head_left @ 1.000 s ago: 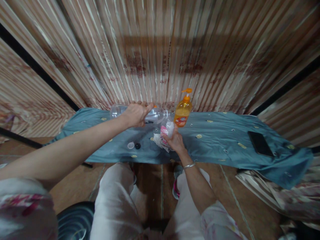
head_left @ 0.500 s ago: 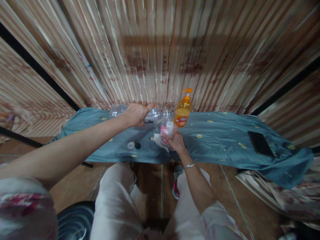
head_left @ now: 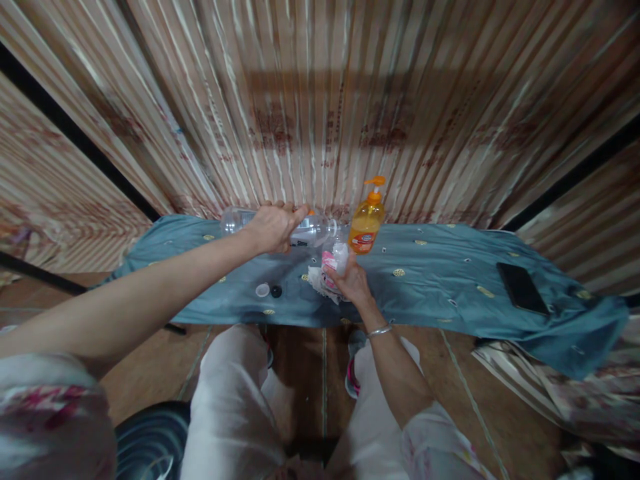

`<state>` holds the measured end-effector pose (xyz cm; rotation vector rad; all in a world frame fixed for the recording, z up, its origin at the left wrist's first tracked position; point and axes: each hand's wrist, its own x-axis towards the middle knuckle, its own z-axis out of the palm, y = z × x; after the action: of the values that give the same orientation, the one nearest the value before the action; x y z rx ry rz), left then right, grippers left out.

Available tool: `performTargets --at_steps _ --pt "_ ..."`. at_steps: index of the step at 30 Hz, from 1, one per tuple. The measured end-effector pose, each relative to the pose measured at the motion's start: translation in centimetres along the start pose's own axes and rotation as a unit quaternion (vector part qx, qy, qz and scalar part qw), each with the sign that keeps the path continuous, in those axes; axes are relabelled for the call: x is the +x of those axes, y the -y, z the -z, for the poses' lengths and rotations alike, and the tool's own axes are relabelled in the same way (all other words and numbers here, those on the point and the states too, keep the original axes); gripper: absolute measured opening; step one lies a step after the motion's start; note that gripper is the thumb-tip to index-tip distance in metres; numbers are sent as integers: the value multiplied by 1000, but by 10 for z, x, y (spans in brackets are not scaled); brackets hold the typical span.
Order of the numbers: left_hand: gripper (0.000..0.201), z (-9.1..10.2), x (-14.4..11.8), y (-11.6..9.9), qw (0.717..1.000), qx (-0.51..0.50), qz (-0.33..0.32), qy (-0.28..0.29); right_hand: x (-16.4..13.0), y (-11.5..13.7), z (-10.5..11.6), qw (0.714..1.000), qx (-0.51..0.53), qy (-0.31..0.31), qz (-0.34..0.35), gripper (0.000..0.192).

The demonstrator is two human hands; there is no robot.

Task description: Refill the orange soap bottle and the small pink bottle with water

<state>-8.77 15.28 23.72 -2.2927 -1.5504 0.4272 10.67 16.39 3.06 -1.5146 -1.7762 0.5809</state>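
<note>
On the orange soap bottle [head_left: 367,223], label [head_left: 365,238] writing too small to read.

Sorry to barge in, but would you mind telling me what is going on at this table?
A seated person works at a table under a teal patterned cloth. Their left hand grips a clear plastic bottle held on its side, its open mouth pointing at a small white and pink pouch that the right hand steadies. An orange pump-top soap bottle stands just behind. A white cap and a black cap lie on the cloth, and a dark phone sits far to the right.
</note>
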Motion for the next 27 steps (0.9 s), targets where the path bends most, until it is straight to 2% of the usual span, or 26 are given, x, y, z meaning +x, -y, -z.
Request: performTargets --at_steps 11,27 --pt "84 -1 1 1 1000 4 -6 -9 0 2 0 1000 -3 16 -26 102" --pt "85 -2 1 1 1000 5 0 -5 0 2 1 1000 10 3 -13 95"
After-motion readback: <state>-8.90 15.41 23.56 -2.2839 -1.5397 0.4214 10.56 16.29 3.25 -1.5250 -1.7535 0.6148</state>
